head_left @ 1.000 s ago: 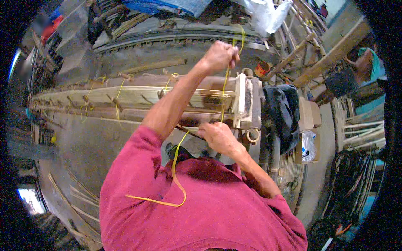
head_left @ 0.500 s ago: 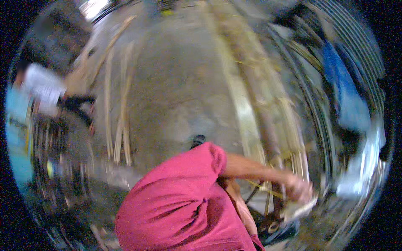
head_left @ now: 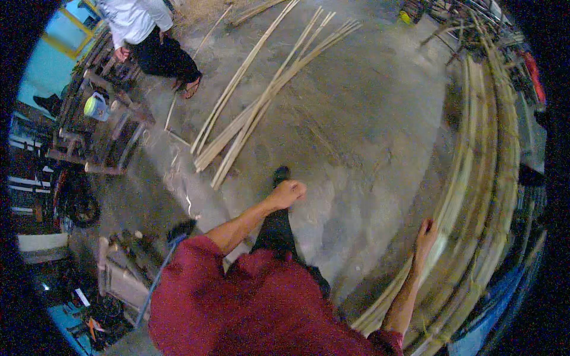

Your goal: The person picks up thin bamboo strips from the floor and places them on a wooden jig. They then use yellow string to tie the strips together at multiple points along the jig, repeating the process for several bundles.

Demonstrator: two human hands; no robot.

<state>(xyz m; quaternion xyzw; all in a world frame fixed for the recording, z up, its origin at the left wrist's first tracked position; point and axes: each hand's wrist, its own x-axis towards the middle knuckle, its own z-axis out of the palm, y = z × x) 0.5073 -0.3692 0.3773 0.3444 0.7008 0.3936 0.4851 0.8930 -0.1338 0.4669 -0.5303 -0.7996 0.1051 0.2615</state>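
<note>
Floor: grey concrete (head_left: 380, 118), spreading from the centre toward 1 o'clock.
Pole bundle: long bamboo poles (head_left: 506, 178), lying side by side in an arc on the 3 o'clock side, from 2 o'clock round to 5 o'clock; pale strips run along the inner edge.
Shirt: dark red garment (head_left: 255, 296) on the wearer, at 6 o'clock.
Loose strips: pale, slender lengths (head_left: 276, 87) on the floor between 11 and 12 o'clock, several crossing; well apart from the pole bundle.
Co-worker: second person (head_left: 151, 47) at 10 to 11 o'clock, in white top, dark trousers and sandals.
Sheet: blue material (head_left: 499, 308) at 4 o'clock, beyond the outer poles.
Wheel: dark tyre (head_left: 85, 204) at 9 o'clock.
Container: pale vessel with yellow-green top (head_left: 99, 108), at 10 o'clock, near rough wooden poles.
Right hand: positioned (head_left: 425, 234) between 3 and 4 o'clock, at the bundle's inner edge; contact and grip cannot be determined.
Left hand: positioned (head_left: 289, 194) near the centre, fingers curled into a loose fist, above a dark trouser leg.
</note>
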